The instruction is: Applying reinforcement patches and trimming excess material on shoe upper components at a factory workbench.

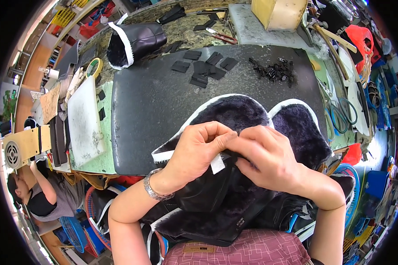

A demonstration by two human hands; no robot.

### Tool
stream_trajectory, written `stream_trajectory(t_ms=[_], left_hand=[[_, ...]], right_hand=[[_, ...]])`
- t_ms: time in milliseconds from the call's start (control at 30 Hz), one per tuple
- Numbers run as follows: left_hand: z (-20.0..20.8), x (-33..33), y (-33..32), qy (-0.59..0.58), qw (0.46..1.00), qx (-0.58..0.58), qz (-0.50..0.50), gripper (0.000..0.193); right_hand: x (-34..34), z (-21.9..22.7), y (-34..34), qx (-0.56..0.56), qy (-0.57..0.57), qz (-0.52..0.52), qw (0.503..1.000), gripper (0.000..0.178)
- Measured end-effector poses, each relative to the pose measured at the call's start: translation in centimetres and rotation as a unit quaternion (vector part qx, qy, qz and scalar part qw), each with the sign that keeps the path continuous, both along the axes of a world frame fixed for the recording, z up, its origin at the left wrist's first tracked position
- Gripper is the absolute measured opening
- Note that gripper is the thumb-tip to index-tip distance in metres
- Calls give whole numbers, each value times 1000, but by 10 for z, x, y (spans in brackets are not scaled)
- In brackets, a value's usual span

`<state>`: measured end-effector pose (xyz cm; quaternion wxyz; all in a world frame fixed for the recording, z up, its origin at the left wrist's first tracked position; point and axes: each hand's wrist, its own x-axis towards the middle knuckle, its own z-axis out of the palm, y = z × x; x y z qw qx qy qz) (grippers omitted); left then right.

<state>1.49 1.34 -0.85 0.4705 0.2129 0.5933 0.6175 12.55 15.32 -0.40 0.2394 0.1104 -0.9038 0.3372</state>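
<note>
Black boot [202,193] lies just below left hand [195,148] and right hand [269,155], both pinched; cannot tell what they grip.

Bright light leaves faint sheen on the black mat [150,106], edges bending toward dark corners

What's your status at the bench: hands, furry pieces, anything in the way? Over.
Left hand, right hand: fingertips close together, grip unclear. White-edged furry pieces: just beyond, partly hidden. Black patches: farther back, clear of both hands.
</note>
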Motion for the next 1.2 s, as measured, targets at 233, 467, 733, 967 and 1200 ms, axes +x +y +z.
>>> stream_trajectory(t_ms=[233,467,733,967,1200], left_hand=[[-2,4,1,81,997,-8,17,15],[0,4,1,79,997,3,21,17],[4,1,5,65,997,-36,-38,16],[40,-36,17,358,925,61,113,14],[6,-39,-19,315,900,65,294,15]], right_hand=[[9,-16,-8,191,219,19,956,29],[13,-18,-7,184,206,-9,961,27],[14,-16,-3,202,210,-18,956,28],[4,37,-1,262,225,28,938,18],[8,27,15,119,120,-80,982,25]])
